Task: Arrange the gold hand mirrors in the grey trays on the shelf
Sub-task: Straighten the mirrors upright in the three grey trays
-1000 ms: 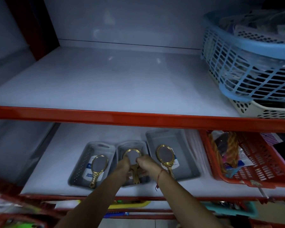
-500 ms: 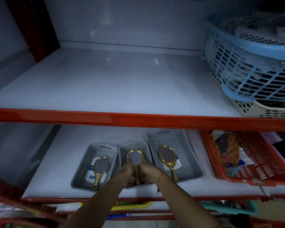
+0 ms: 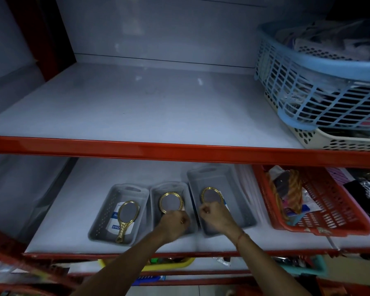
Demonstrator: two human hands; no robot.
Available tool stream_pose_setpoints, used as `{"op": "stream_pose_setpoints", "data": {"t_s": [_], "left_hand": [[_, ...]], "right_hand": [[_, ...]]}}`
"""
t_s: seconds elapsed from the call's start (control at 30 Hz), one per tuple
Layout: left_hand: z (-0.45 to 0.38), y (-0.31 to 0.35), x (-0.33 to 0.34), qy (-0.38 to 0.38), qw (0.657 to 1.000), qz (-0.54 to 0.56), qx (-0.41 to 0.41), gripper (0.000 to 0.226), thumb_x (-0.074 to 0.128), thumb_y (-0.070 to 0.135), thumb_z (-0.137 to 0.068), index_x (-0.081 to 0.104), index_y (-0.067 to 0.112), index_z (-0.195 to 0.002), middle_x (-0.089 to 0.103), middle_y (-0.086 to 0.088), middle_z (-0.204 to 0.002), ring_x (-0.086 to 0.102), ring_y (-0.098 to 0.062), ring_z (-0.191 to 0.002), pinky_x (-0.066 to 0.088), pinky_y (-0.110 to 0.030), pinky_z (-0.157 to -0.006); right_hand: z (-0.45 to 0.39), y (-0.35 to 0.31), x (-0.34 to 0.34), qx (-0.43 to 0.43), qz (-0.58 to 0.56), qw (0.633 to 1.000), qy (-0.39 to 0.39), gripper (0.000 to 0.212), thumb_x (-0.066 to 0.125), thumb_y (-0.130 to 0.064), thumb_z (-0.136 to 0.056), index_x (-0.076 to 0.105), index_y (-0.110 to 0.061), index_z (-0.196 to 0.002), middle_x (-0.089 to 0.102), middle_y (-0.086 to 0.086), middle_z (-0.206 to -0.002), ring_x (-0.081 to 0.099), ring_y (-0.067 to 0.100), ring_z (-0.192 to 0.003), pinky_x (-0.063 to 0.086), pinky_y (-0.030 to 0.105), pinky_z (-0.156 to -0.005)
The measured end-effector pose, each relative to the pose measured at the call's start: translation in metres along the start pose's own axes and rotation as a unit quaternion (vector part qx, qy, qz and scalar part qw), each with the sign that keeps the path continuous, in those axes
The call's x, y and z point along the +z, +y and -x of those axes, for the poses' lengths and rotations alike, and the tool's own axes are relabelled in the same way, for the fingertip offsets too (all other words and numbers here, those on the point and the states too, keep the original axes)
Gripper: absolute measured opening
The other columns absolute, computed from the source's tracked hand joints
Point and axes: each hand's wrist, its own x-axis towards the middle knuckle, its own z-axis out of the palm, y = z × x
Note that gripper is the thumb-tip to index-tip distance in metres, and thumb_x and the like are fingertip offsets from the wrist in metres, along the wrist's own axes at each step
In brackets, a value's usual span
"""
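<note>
A: Big white shelf [image 3: 137, 112] up top, smooth and flat, with a glossy red front rail [image 3: 179, 149]. On its right end, a pale blue slatted basket [image 3: 320, 82] sits on a cream perforated one [image 3: 338, 139].

B: And the lower shelf [image 3: 77, 210]?

A: A red lattice basket [image 3: 333, 206] at the right, packed with odds and ends. To its left, three grey plastic trays in a row, rectangular with rounded corners. The right tray [image 3: 244, 210] is the largest, the left tray [image 3: 103, 218] has dotted walls, and the middle tray [image 3: 188, 195] is the narrowest.

B: Mirrors?

A: One gold oval mirror per tray. The left mirror [image 3: 127, 216] lies flat on a white-and-blue label, its ornate handle towards us. The middle mirror [image 3: 171, 202] and right mirror [image 3: 210, 195] show only their beaded gold rims; their handles are hidden.

B: Hands?

A: The left hand [image 3: 176, 222] is curled into a fist over the middle mirror's handle, and the right hand [image 3: 215, 216], with a red thread at the wrist, is curled over the right one's. Fingers tucked in; whether they actually grip the handles, I can't tell.
</note>
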Motion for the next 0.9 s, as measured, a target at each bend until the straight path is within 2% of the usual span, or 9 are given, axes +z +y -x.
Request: {"op": "stream_pose_setpoints", "data": {"t_s": [0.1, 0.17, 0.2, 0.27, 0.33, 0.4, 0.5, 0.67, 0.9], "left_hand": [[0.007, 0.007, 0.017, -0.053, 0.996, -0.063, 0.041, 0.035, 0.046, 0.031, -0.098, 0.067, 0.006, -0.110, 0.069, -0.012, -0.112, 0.064, -0.023, -0.103, 0.047, -0.027, -0.086], [0.012, 0.011, 0.029, -0.054, 0.992, -0.112, 0.031, 0.035, 0.044, 0.033, -0.099, 0.062, 0.006, -0.114, 0.066, -0.013, -0.113, 0.061, -0.024, -0.106, 0.047, -0.030, -0.088], [0.013, 0.012, 0.035, -0.049, 0.988, -0.142, 0.023, 0.033, 0.043, 0.030, -0.100, 0.060, 0.007, -0.116, 0.065, -0.013, -0.115, 0.060, -0.024, -0.108, 0.047, -0.031, -0.091], [0.014, 0.010, 0.044, -0.031, 0.980, -0.195, 0.006, 0.028, 0.044, 0.017, -0.099, 0.058, 0.007, -0.121, 0.064, -0.013, -0.117, 0.060, -0.024, -0.110, 0.048, -0.033, -0.093], [0.016, 0.008, 0.050, -0.012, 0.974, -0.226, -0.007, 0.033, 0.044, 0.002, -0.094, 0.057, 0.009, -0.124, 0.065, -0.013, -0.119, 0.060, -0.024, -0.111, 0.049, -0.032, -0.095], [0.018, 0.006, 0.053, 0.004, 0.974, -0.227, -0.001, 0.040, 0.046, -0.004, -0.091, 0.056, 0.011, -0.127, 0.064, -0.012, -0.120, 0.059, -0.023, -0.113, 0.049, -0.031, -0.098], [0.022, 0.003, 0.058, 0.005, 0.972, -0.233, 0.009, 0.043, 0.049, -0.006, -0.088, 0.056, 0.013, -0.126, 0.064, -0.010, -0.120, 0.059, -0.023, -0.112, 0.049, -0.031, -0.096], [0.037, -0.002, 0.061, -0.009, 0.970, -0.241, 0.011, 0.041, 0.050, -0.001, -0.091, 0.054, 0.010, -0.130, 0.062, -0.013, -0.124, 0.058, -0.024, -0.117, 0.047, -0.031, -0.101], [0.059, -0.001, 0.066, -0.021, 0.969, -0.248, 0.012, 0.033, 0.046, 0.014, -0.097, 0.054, 0.007, -0.128, 0.062, -0.015, -0.124, 0.058, -0.025, -0.116, 0.046, -0.032, -0.101]], "right_hand": [[0.012, 0.031, -0.010, 0.007, 0.089, 0.986, -0.140, 0.034, 0.054, -0.033, -0.091, 0.068, -0.007, -0.108, 0.069, 0.012, -0.112, 0.063, 0.024, -0.099, 0.040, 0.023, -0.075], [0.021, 0.045, -0.012, 0.007, 0.141, 0.967, -0.212, 0.042, 0.054, -0.036, -0.091, 0.061, -0.012, -0.124, 0.061, 0.012, -0.128, 0.058, 0.026, -0.112, 0.043, 0.026, -0.084], [0.024, 0.050, -0.009, -0.003, 0.171, 0.962, -0.215, 0.043, 0.052, -0.032, -0.093, 0.055, -0.016, -0.133, 0.056, 0.011, -0.136, 0.054, 0.027, -0.121, 0.043, 0.028, -0.094], [0.026, 0.055, -0.002, -0.029, 0.218, 0.959, -0.176, 0.042, 0.046, -0.022, -0.096, 0.050, -0.024, -0.138, 0.054, 0.013, -0.138, 0.053, 0.031, -0.124, 0.043, 0.032, -0.101], [0.030, 0.054, 0.004, -0.052, 0.247, 0.958, -0.137, 0.042, 0.040, -0.013, -0.097, 0.053, -0.028, -0.135, 0.060, 0.016, -0.129, 0.056, 0.033, -0.118, 0.045, 0.032, -0.097], [0.035, 0.052, 0.007, -0.071, 0.255, 0.957, -0.116, 0.041, 0.039, -0.008, -0.097, 0.057, -0.026, -0.130, 0.063, 0.016, -0.122, 0.058, 0.032, -0.114, 0.046, 0.032, -0.091], [0.043, 0.049, 0.011, -0.084, 0.261, 0.957, -0.098, 0.037, 0.040, -0.005, -0.097, 0.062, -0.019, -0.123, 0.066, 0.019, -0.115, 0.060, 0.033, -0.110, 0.045, 0.033, -0.081], [0.060, 0.054, 0.027, -0.078, 0.255, 0.960, -0.078, 0.041, 0.041, -0.001, -0.096, 0.060, -0.020, -0.127, 0.067, 0.020, -0.113, 0.062, 0.032, -0.108, 0.048, 0.034, -0.091], [0.077, 0.049, 0.039, -0.064, 0.243, 0.966, -0.056, 0.044, 0.039, -0.002, -0.097, 0.058, -0.021, -0.132, 0.066, 0.021, -0.117, 0.061, 0.033, -0.110, 0.047, 0.035, -0.096]]}}
